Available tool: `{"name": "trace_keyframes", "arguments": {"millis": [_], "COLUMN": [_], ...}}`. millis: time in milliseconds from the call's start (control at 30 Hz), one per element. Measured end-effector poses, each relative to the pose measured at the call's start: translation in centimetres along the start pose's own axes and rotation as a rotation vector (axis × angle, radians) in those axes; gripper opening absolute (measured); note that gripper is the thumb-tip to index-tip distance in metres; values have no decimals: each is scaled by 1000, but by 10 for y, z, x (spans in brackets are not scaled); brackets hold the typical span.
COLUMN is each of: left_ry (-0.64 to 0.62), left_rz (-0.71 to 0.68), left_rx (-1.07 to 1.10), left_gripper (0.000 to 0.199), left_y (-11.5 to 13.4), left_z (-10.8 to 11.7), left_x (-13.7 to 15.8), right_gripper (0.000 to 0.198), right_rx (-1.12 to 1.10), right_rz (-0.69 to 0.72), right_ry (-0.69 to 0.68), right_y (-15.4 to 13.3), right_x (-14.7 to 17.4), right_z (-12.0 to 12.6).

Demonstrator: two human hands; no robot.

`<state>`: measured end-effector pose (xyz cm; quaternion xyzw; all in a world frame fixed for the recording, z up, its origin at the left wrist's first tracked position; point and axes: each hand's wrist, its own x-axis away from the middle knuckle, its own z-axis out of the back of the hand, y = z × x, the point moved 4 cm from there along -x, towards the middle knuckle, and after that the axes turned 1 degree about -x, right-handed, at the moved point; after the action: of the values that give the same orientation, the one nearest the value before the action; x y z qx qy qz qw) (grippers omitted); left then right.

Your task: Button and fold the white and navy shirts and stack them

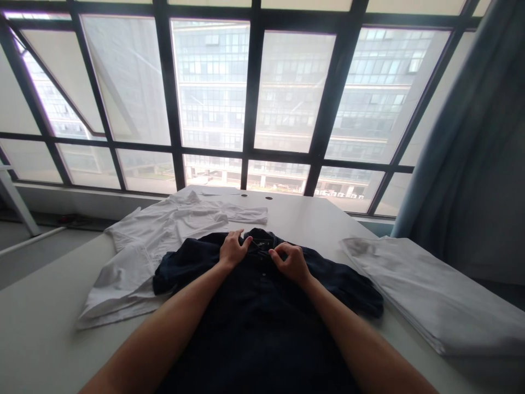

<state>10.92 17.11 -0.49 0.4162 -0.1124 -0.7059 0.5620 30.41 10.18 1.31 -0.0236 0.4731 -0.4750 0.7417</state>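
Observation:
A dark navy shirt lies front up on the white table, its sleeves spread to both sides and its collar pointing toward the window. My left hand is at the left side of the collar, thumb and fingers closed on the cloth. On the other side of the neck opening, my right hand pinches the collar edge between thumb and bent fingers. A label with small light print shows inside the neck between my hands. Below it, a small button sits on the front placket.
A rumpled white shirt lies to the left, partly under the navy sleeve. Folded white cloth rests on the right of the white table. Large framed windows stand behind, with a blue-grey curtain at the right.

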Motion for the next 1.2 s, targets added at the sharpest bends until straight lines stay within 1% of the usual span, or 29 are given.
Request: {"name": "trace_keyframes", "arguments": {"millis": [100,200,267,300,333,433,467,500,567,667,767,833,867,933,967,1000,1100,1200], "left_ry": [-81,-153,-181,-188,-190,-169,-160,-148,-117,-71,-59,-63,-69,-82,-89,-95,-106,-100], "left_rz": [-37,-106,-163,-186,-202,-216,-219,-221,-223,-210,-178,-150,-141,-131,-122,-112,-94,-89], "left_rx": [-112,-244,-305,-325,-338,-339,-330,-317,-284,-239,-221,-210,-201,-177,-166,-162,-164,-170], "left_gripper": [40,50,54,52,48,31,28,27,32,33,20,7,11,31,35,34,20,22], "left_y": [1,6,9,10,12,14,15,16,18,20,18,16,16,15,14,14,14,13], "left_z": [-2,-7,-10,-11,-12,-12,-11,-10,-6,-1,2,3,3,5,5,6,7,6], "left_x": [1,5,7,8,9,10,9,9,8,7,7,7,7,7,6,6,5,3], "right_gripper": [30,30,22,18,19,41,46,48,45,28,16,15,15,16,17,19,22,23], "right_rx": [6,71,105,116,125,164,179,189,188,89,-11,-49,-74,-137,-170,-204,-309,-411], "right_rz": [-66,-169,-260,-305,-349,-453,-480,-506,-553,-619,-665,-685,-695,-718,-730,-741,-770,-790], "right_ry": [-27,-10,-9,-16,-24,-48,-54,-60,-73,-76,-57,-42,-34,-21,-16,-12,-20,-39], "right_y": [1,6,13,17,21,34,38,42,50,59,66,70,72,75,77,79,82,82], "right_x": [0,-1,-2,-2,-3,-4,-5,-5,-6,-7,-9,-9,-9,-9,-8,-8,-7,-7], "right_z": [-1,-2,-4,-5,-5,-5,-4,-3,-1,3,5,7,7,7,8,8,10,11]}}
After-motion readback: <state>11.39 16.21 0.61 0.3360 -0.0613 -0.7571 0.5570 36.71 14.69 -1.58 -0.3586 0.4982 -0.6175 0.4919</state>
